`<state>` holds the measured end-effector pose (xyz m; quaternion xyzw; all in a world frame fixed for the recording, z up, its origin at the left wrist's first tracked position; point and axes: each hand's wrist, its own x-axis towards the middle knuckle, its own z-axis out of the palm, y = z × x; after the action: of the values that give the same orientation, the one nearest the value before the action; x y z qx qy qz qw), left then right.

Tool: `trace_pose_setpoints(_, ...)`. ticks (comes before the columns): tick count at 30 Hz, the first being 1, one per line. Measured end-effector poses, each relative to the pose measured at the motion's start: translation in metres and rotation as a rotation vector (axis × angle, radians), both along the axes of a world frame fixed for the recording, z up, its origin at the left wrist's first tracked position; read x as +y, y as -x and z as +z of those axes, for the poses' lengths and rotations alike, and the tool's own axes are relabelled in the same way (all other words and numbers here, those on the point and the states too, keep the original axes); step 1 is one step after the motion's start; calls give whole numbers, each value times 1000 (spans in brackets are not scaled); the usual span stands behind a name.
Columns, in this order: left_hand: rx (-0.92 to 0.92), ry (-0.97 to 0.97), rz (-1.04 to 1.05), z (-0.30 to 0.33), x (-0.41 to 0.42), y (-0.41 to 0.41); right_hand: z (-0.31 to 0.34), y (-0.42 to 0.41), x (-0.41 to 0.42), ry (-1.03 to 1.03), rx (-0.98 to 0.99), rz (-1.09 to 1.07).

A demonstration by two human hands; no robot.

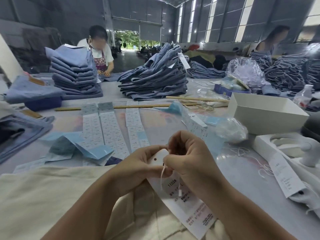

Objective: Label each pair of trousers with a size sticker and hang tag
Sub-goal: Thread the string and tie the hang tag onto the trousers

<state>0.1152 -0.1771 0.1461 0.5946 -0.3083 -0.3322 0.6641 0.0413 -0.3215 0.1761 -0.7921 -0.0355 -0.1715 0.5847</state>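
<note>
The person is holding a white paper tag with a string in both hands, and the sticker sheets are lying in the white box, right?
Not quite. The head view shows the sticker sheets lying flat on the table, not in the white box. The rest is right: the left hand and right hand hold the white hang tag with its string.

head cam | looks forward-down, close over table [173,122] | wide-angle | far hall likely distorted

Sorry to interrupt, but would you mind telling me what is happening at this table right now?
A person is stringing a hang tag. The left hand holds the tag's top by its punched hole while the right hand pinches a thin white string against it. Strips of size stickers lie on the table beyond, with stacks of folded blue trousers behind.
</note>
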Motion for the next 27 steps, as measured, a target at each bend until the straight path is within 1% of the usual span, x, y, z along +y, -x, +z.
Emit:
trace_pose_setpoints(2, 13, 23, 30, -2, 0, 2, -3, 0, -2, -24, -1, 10)
trace_pose_setpoints(5, 8, 45, 133, -6, 3, 7, -7, 2, -5, -66, -6, 2)
trace_pose_setpoints(8, 15, 87, 109, -5, 4, 13, -9, 4, -8, -115, 0, -42)
trace_pose_setpoints(11, -29, 25, 129, 2, 2, 17, -9, 3, -9, -110, -24, -92)
trace_pose_setpoints(15, -56, 20, 156, 7, -1, 21, -6, 4, -8, -86, -62, -130)
trace_pose_setpoints(19, -95, -13, 218, 12, -5, 25, -3, 7, -11, -120, -101, -138)
trace_pose_setpoints(24, -205, -122, 343, 22, -12, 30, 3, 13, -14, -91, -130, -143)
trace_pose_setpoints(27, -205, -113, 362, 30, -15, 32, 8, 16, -20, -102, -113, -108)
